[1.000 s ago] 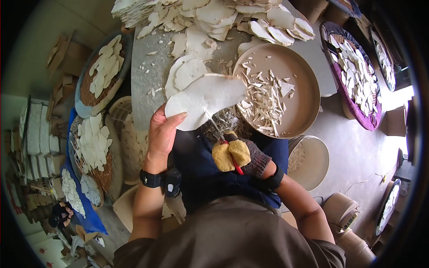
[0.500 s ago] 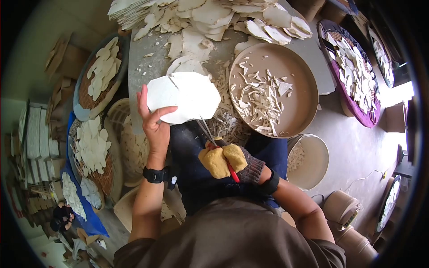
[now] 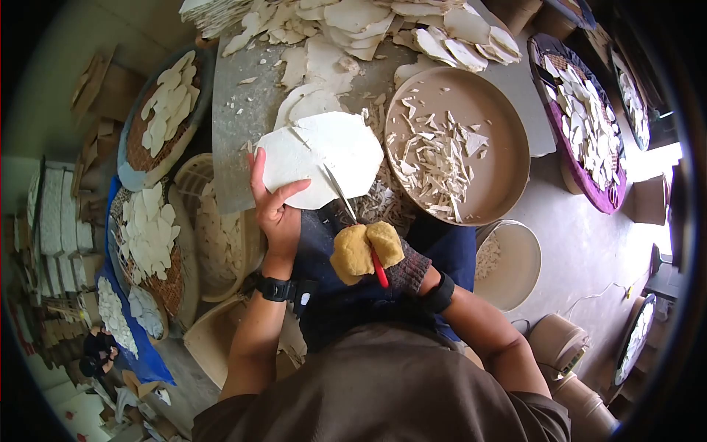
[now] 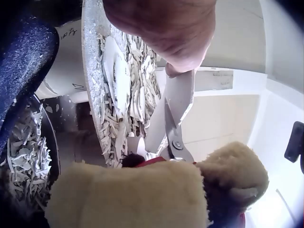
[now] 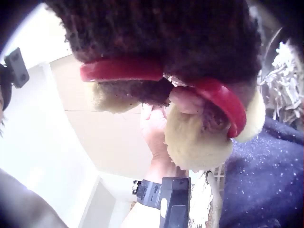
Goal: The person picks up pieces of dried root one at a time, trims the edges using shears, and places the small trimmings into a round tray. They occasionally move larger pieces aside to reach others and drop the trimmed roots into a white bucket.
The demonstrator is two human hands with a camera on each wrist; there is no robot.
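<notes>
A flat white slab is pinched at its lower left by my left hand, thumb on top. In the left wrist view the scissors' blades lie around the slab near its edge, under my left hand. My right hand, in a dark knitted glove, grips the scissors by their red handles, with yellow padding around the fingers. The right wrist view shows the gloved right hand with its fingers through the red handles.
A round brown tray with cut strips stands right of the slab. Stacked slabs lie at the table's far edge. A bucket stands lower right; baskets of pieces are at the left. Scraps lie between slab and tray.
The slab has been turned, so that its broad face shows, and both hands have shifted. Since half a second ago the left hand has moved right and the scissors' blades have come over the slab.
</notes>
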